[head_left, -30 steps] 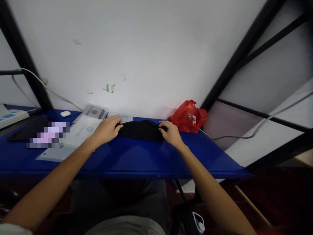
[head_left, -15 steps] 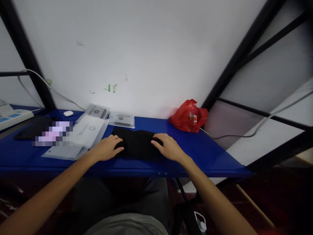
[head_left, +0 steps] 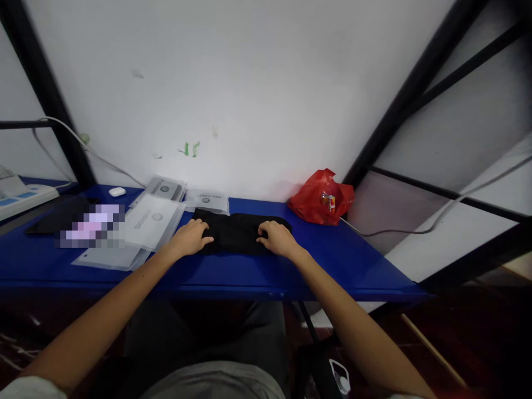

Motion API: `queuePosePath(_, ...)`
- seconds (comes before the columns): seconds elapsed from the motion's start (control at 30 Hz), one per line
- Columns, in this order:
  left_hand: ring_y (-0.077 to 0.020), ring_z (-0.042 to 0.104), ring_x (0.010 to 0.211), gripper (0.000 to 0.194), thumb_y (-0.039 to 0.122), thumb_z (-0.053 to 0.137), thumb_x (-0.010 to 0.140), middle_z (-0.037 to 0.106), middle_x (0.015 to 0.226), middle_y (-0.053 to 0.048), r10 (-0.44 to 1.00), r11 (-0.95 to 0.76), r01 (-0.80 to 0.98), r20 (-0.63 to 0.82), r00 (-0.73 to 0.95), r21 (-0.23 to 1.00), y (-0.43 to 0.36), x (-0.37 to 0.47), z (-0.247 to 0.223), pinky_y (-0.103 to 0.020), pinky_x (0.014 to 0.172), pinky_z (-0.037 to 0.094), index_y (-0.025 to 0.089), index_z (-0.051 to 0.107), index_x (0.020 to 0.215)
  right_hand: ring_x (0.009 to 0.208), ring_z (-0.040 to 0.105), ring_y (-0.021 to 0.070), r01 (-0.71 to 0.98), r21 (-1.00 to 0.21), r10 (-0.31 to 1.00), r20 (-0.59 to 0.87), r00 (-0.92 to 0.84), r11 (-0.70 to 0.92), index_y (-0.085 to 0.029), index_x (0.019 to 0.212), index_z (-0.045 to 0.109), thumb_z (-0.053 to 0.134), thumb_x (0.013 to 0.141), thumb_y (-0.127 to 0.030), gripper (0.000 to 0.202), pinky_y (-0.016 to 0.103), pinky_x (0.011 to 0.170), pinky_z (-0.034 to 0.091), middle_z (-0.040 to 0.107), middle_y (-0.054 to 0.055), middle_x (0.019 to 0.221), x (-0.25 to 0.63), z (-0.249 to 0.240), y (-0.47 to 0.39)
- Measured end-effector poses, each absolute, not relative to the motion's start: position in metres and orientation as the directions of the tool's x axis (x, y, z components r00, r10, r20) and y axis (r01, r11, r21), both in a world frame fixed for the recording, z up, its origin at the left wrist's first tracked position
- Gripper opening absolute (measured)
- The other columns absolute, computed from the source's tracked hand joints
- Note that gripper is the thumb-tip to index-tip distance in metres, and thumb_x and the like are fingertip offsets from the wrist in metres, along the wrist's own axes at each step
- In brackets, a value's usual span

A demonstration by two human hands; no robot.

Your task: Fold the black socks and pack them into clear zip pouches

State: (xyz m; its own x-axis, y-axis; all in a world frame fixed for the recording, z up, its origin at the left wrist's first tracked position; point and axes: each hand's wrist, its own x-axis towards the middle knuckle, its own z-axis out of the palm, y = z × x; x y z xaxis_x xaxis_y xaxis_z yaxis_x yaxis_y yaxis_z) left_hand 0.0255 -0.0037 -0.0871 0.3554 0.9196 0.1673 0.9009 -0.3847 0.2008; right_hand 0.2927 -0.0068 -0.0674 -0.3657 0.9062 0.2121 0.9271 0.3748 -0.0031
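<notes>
A piece of black cloth [head_left: 233, 235], gathered into a wide, low strip, lies on the blue desk top. What kind of cloth article it is, I cannot make out. My left hand [head_left: 190, 238] is on its left end, thumb and curled fingers gripping the fabric. At the right end my right hand [head_left: 279, 239] holds it the same way, with a bit of cloth sticking out beyond the knuckles. Some fingertips are lost against the dark fabric.
Printed translucent plastic pouches [head_left: 149, 221] lie left of the cloth, with another pouch [head_left: 208, 201] right behind it. A red plastic bag [head_left: 322, 198] stands at the back right. A white earbud case [head_left: 117, 192], a power strip [head_left: 29, 200] and a dark flat device [head_left: 54, 216] are at left.
Both hands have shifted away from the desk's front edge toward the wall, and the black cloth has moved with them. It looks narrower from front to back, its far edge touching the rear pouch.
</notes>
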Motion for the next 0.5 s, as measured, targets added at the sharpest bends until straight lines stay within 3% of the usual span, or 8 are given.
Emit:
queuePosePath(0.1, -0.0277, 0.056, 0.105, 0.030, 0.036, 0.055, 0.080, 0.064, 0.107, -0.011, 0.927, -0.369, 0.894, 0.167, 0.335, 0.254, 0.003, 0.025, -0.086, -0.036, 0.083, 0.045, 0.019, 0.062, 0.104, 0.092, 0.060, 0.0223, 0.908, -0.005, 0.885, 0.226, -0.406, 0.418, -0.021, 0.083, 0.063, 0.068, 0.074, -0.022, 0.010, 0.031, 0.076, 0.045, 0.066, 0.005, 0.094, 0.291, -0.068, -0.005)
queuePosePath(0.27, -0.0234, 0.062, 0.089, 0.022, 0.033, 0.052, 0.081, 0.067, 0.097, -0.007, 0.921, -0.387, 0.857, 0.195, 0.338, 0.339, -0.004, 0.027, -0.076, -0.033, 0.074, 0.046, 0.022, 0.061, 0.098, 0.103, 0.057, 0.0234, 0.873, -0.137, 0.879, 0.177, -0.444, 0.468, -0.019, 0.095, 0.065, 0.070, 0.074, -0.032, 0.025, 0.035, 0.085, 0.045, 0.064, 0.008, 0.108, 0.291, -0.071, -0.004)
queuePosePath(0.5, -0.0180, 0.059, 0.067, 0.017, 0.032, 0.049, 0.081, 0.064, 0.075, -0.002, 0.902, -0.432, 0.767, 0.238, 0.360, 0.474, -0.025, 0.029, -0.053, -0.029, 0.063, 0.043, 0.022, 0.059, 0.091, 0.099, 0.059, 0.0215, 0.874, -0.178, 0.892, 0.099, -0.441, 0.452, -0.019, 0.093, 0.066, 0.072, 0.071, -0.025, 0.023, 0.034, 0.086, 0.045, 0.066, 0.007, 0.103, 0.292, -0.065, 0.003)
